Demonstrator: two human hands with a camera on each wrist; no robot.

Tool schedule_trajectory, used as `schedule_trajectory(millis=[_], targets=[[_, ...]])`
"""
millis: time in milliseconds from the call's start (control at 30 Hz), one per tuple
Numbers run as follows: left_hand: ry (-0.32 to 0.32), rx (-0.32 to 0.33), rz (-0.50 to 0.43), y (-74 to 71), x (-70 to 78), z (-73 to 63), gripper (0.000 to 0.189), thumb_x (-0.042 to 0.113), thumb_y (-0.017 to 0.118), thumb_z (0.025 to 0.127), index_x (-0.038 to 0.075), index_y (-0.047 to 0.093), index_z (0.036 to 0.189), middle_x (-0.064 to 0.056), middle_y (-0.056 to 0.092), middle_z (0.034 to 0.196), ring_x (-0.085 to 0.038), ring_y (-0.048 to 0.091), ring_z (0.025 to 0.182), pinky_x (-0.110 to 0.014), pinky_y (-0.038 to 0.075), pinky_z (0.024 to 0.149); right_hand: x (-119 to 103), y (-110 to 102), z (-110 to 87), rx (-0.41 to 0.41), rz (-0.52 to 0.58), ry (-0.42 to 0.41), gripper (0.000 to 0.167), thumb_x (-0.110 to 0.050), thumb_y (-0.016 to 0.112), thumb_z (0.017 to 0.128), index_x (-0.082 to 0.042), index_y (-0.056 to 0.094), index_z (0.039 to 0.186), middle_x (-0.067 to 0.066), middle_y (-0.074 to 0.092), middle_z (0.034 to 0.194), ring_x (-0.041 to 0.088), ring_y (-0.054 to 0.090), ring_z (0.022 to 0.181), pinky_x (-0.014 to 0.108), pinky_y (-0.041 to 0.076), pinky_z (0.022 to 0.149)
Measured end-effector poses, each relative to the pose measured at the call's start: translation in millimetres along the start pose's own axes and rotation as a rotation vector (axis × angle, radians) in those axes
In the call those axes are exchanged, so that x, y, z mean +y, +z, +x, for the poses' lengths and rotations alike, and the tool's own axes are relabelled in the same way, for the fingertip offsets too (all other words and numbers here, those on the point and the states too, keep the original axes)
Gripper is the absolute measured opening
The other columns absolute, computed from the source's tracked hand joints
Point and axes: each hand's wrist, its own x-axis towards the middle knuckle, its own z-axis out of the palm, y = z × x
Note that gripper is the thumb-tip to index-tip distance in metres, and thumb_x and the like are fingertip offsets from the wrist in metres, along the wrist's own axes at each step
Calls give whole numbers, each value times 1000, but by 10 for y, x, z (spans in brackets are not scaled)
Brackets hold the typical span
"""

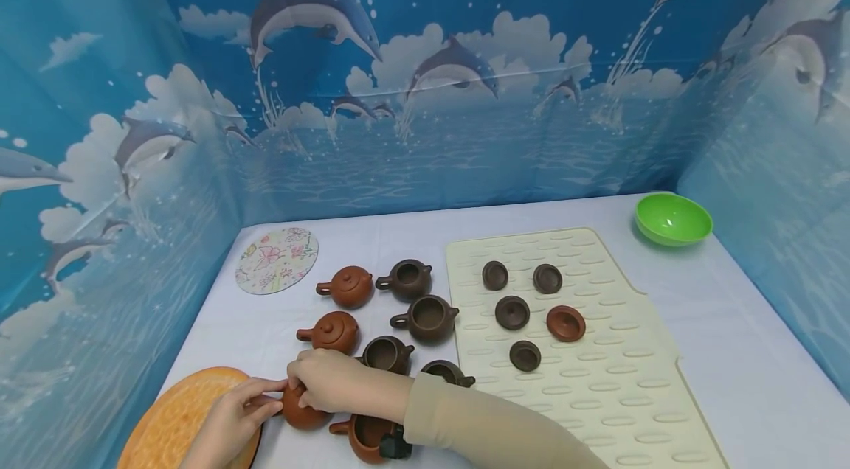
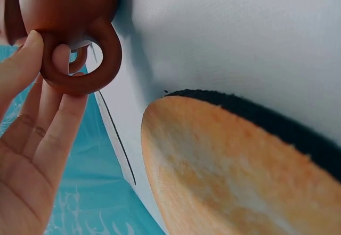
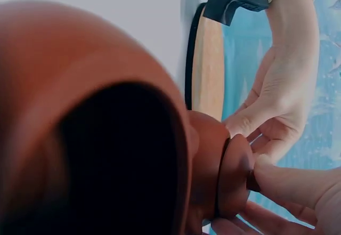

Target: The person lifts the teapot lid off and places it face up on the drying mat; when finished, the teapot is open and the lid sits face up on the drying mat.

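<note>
A reddish-brown clay teapot (image 1: 305, 417) stands at the table's front left, partly covered by my right hand (image 1: 335, 380). My left hand (image 1: 229, 417) pinches its ring handle (image 2: 112, 54) between thumb and fingers. In the right wrist view, the lid (image 3: 234, 176) sits at the pot's mouth, a dark line showing between lid and body. My right thumb (image 3: 293, 184) and fingers grip the lid around its knob. An open reddish teapot (image 1: 372, 436) lies under my right forearm; two lidded reddish teapots (image 1: 335, 332) stand farther back.
Several dark open teapots (image 1: 428, 318) stand right of the reddish ones. On the cream mat (image 1: 624, 380) lie dark lids (image 1: 512, 313) and one reddish lid (image 1: 566, 323). A bread-patterned round pad (image 1: 179, 410), a floral disc (image 1: 277, 260) and a green bowl (image 1: 673, 219) lie around.
</note>
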Motion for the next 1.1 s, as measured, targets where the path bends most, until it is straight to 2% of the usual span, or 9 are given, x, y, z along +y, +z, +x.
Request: schedule_trajectory(millis=[133, 267, 467, 633, 767, 867, 1000, 1100], targets=[[4, -25, -14, -15, -20, -2, 26, 0, 73, 83, 5, 74, 108, -6, 71, 103, -11, 69, 85, -28, 60, 72, 7, 1, -7, 42, 0, -30, 14, -20, 77, 86, -19, 63, 85, -11, 53, 77, -2, 46, 67, 8, 37, 60], [10, -62, -43, -20, -53, -31, 26, 0, 72, 83, 3, 72, 109, -7, 69, 102, -6, 68, 79, -25, 59, 70, 45, -56, -69, 86, 47, -57, 12, -18, 76, 87, -18, 64, 86, -11, 54, 79, -3, 45, 69, 6, 36, 60], [11, -56, -56, -13, -51, -8, 29, -3, 72, 82, 3, 72, 111, -8, 70, 103, -6, 68, 80, -25, 59, 70, 184, -336, -318, 180, 244, 7, 8, -24, 74, 89, -21, 70, 95, -13, 67, 94, -7, 51, 78, 7, 41, 67], [-38, -43, -50, 11, -6, 4, 32, -7, 72, 82, 5, 73, 111, -5, 71, 100, -7, 68, 78, -26, 59, 70, 433, -511, -734, 265, 517, 91, 11, -23, 74, 89, -20, 72, 99, -10, 72, 101, -2, 63, 89, 13, 51, 76], [-53, -29, -44, 40, 3, -6, 31, -7, 71, 82, 6, 74, 110, -3, 70, 98, -7, 67, 77, -27, 59, 70, 738, -565, -1148, 333, 709, 157, 13, -21, 71, 92, -15, 70, 103, 0, 73, 106, 13, 68, 103, 19, 54, 87], [-61, -13, -50, 59, 0, -9, 31, -8, 70, 83, 6, 74, 110, -3, 70, 98, -6, 66, 77, -25, 58, 69, 996, -584, -1496, 374, 808, 230, 18, -20, 68, 94, -9, 69, 107, 9, 71, 112, 22, 68, 106, 23, 55, 87], [-55, 1, -62, 63, -10, -15, 31, -8, 70, 83, 6, 74, 110, -3, 69, 99, -4, 66, 77, -21, 57, 68, 1320, -593, -1952, 412, 901, 345, 27, -20, 64, 96, 0, 63, 114, 17, 68, 115, 15, 67, 102, 27, 57, 84], [-34, 7, -66, 50, -14, -17, 31, -8, 71, 83, 6, 74, 110, -3, 69, 98, -2, 66, 77, -19, 57, 68, 1525, -564, -2266, 425, 1027, 398, 31, -20, 60, 99, 5, 58, 118, 13, 67, 115, 8, 67, 99, 29, 58, 85]])
